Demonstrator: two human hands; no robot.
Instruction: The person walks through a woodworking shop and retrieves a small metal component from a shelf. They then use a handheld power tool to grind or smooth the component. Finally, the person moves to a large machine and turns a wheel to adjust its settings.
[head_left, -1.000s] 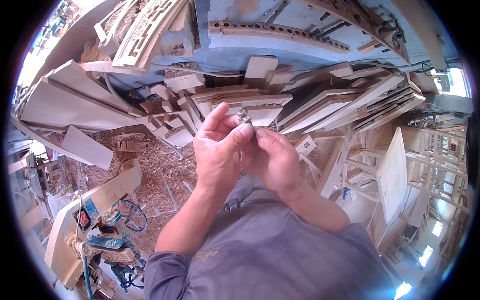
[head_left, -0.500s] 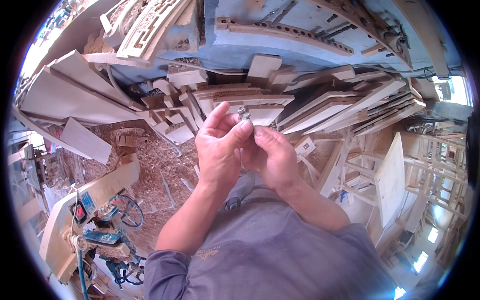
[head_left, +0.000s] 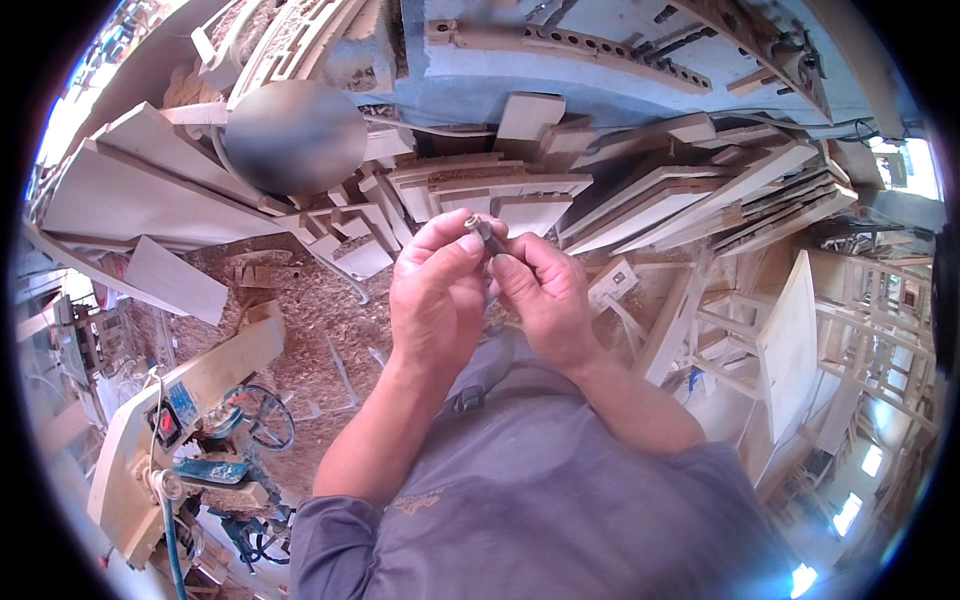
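A small grey metal piece (head_left: 486, 236), roughly cylindrical with a wider, ridged end, is held in front of my chest. Its exact kind is too small to tell. My left hand (head_left: 438, 300) pinches it between thumb and fingers near the wider end. Against its lower end, my right hand (head_left: 545, 300) closes with thumb and index finger. Both hands meet around the piece, and their other fingers are curled and partly hidden behind it.
Stacked wooden boards (head_left: 690, 195) lean ahead, below a blue surface with a holed wooden rack (head_left: 580, 48). Sawdust (head_left: 330, 345) covers the floor. A machine with a handwheel (head_left: 262, 418) stands at left. Wooden frames (head_left: 735, 340) and an upright panel (head_left: 788, 345) stand at right.
The metal piece has tilted and shows more of its length. My right hand's index finger has come up beside it, while my left fingers have closed in around it.
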